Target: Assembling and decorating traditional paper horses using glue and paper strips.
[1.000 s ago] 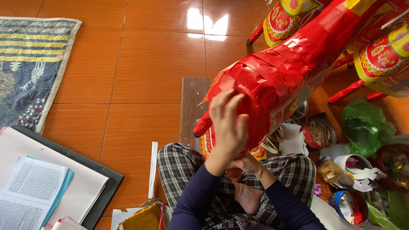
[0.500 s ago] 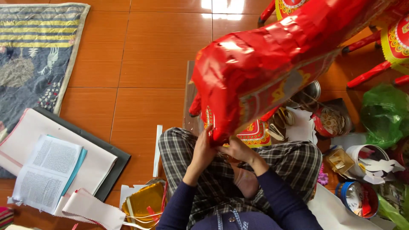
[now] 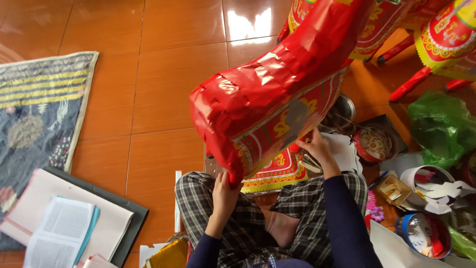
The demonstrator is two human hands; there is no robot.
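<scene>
A floor of glossy orange-brown tiles [image 3: 148, 99] is observed, with bright light reflected near the top [image 3: 248, 25]. A grey patterned rug [image 3: 34, 124] is laid at left.

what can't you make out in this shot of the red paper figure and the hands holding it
Head view, the only one:
- The large red glossy paper figure runs off the top edge, so its full shape is unknown.
- The left hand fingertips are tucked under the figure's lower corner; its grip is hidden.
- The right hand fingers go behind the figure's patterned underside.
- The green plastic bag hides its contents.
</scene>
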